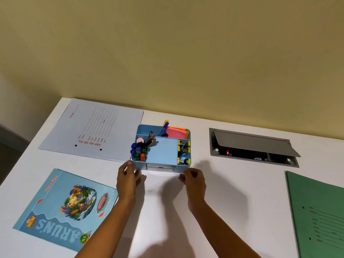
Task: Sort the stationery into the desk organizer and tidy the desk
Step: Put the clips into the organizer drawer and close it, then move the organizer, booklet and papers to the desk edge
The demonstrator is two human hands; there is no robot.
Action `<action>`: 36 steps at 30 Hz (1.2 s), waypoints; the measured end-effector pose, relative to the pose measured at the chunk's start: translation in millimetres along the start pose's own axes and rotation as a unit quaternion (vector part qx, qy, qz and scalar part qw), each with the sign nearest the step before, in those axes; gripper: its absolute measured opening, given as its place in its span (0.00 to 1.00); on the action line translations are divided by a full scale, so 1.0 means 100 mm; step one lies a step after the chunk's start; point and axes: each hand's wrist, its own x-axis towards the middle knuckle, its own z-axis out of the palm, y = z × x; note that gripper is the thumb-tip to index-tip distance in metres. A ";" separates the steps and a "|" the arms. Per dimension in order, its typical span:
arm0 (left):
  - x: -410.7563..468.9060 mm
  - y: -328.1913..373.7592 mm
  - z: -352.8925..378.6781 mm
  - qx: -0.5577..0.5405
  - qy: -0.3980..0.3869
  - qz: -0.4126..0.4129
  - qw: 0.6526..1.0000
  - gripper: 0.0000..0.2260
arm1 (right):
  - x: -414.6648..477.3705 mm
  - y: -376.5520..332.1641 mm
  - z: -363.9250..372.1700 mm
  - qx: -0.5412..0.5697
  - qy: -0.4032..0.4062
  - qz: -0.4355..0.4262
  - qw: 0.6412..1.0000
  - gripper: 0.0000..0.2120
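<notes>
The light blue desk organizer (162, 152) stands mid-desk. Its left compartment holds markers (138, 152) with blue, green and red caps, with pencils (151, 139) behind them. At its back are a blue pen (165, 126) and pink and orange sticky notes (176, 132). Yellow binder clips (184, 150) fill the right side. My left hand (128, 176) touches the organizer's front left corner with fairly straight fingers and the thumb spread. Just in front of the front right corner, my right hand (192, 178) has loosely curled fingers and holds nothing that I can see.
A white file folder (93, 129) lies at the back left and a blue exercise book (65, 207) at the front left. A green folder (320, 211) lies at the right edge. A grey cable box (253, 148) with its lid raised is set into the white desk (232, 211).
</notes>
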 end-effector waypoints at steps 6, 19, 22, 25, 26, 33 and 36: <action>0.15 0.26 -0.01 0.060 -0.043 -0.013 0.997 0.13 | 0.09 -0.26 0.01 -0.029 -0.047 0.004 0.998 0.05; -0.02 0.24 0.04 0.153 -0.056 0.046 0.986 0.09 | 0.16 -0.33 -0.24 -0.198 -0.020 -0.047 0.979 0.17; -0.13 0.16 0.13 0.181 -0.058 0.065 0.980 0.08 | 0.15 -0.30 -0.40 -0.199 -0.007 -0.052 0.979 0.16; -0.17 0.05 0.24 0.216 -0.056 0.078 0.972 0.16 | 0.15 -0.30 -0.54 -0.207 0.013 -0.047 0.977 0.17; -0.17 0.03 0.28 0.222 -0.054 0.083 0.970 0.16 | 0.15 -0.30 -0.57 -0.208 0.021 -0.045 0.977 0.17; -0.07 0.24 0.60 0.245 -0.058 0.119 0.960 0.19 | 0.21 -0.44 -0.58 -0.141 0.048 -0.008 0.989 0.13; 0.03 0.43 0.73 0.241 -0.053 0.116 0.962 0.16 | 0.29 -0.60 -0.44 -0.092 0.053 -0.006 0.994 0.10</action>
